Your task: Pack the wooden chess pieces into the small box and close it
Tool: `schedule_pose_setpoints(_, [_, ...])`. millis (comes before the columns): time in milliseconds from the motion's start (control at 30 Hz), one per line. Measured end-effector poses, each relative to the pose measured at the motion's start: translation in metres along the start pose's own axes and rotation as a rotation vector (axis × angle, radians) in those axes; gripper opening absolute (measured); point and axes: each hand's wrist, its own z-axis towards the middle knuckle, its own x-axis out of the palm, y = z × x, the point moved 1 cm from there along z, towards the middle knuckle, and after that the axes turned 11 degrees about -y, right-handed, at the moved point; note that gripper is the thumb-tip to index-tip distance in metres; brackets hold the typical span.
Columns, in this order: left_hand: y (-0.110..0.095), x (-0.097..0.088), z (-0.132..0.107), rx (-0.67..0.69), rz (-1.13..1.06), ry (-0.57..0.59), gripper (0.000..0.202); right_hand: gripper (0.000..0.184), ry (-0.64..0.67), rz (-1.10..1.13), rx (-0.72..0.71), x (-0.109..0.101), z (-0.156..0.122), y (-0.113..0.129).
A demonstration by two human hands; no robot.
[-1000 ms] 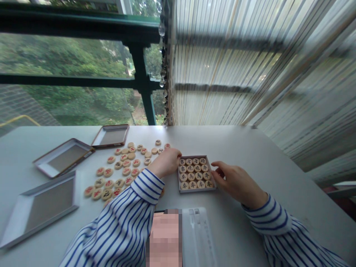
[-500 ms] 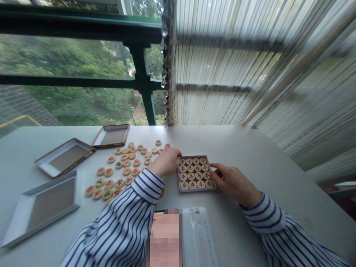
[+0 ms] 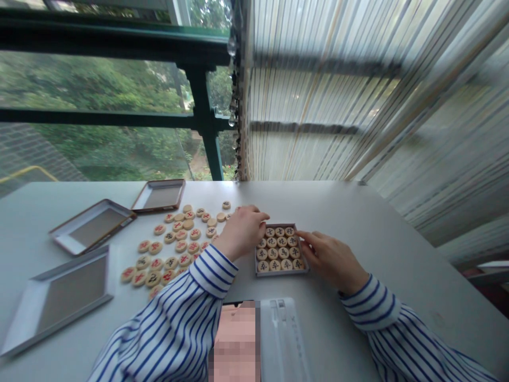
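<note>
Four rows of black-lettered round pieces (image 3: pixel 283 253) sat snug in a shallow box (image 3: pixel 281 274) on the white table (image 3: pixel 358 212), pretty much between my hands. My left hand (image 3: pixel 244 229) was over its far-left corner, fingers partly curled, and honestly I couldn't tell if they had hold of anything. My right hand (image 3: pixel 333 260) was loosely open, thumb and index finger just resting at the box's right edge. Loose pieces (image 3: pixel 181 234), red, black and some blank-side-up, lay scattered to the left, with three trays (image 3: pixel 93 228) around that side too.
</note>
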Motion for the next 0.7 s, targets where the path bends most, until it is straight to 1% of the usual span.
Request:
schedule_pose_setpoints(67, [-0.009, 0.001, -0.002, 0.091, 0.016, -0.022, 0.031, 0.035, 0.012, -0.062, -0.013, -0.001, 0.000, 0.002])
schedule_pose_setpoints(133, [-0.016, 0.005, -0.004, 0.129, 0.021, -0.005, 0.032, 0.035, 0.010, -0.091, -0.032, -0.001, 0.000, 0.003])
schedule_pose_setpoints(267, [-0.020, 0.017, -0.008, 0.112, 0.038, 0.028, 0.035, 0.035, 0.004, -0.110, -0.055, 0.001, 0.000, 0.003])
schedule_pose_setpoints(367, [-0.021, 0.023, -0.010, 0.115, 0.027, 0.030, 0.036, 0.035, -0.001, -0.103, -0.061, 0.002, 0.000, 0.003])
schedule_pose_setpoints(700, [-0.022, 0.029, -0.012, 0.123, 0.036, 0.011, 0.037, 0.035, 0.014, -0.100, -0.056, 0.001, 0.000, 0.004])
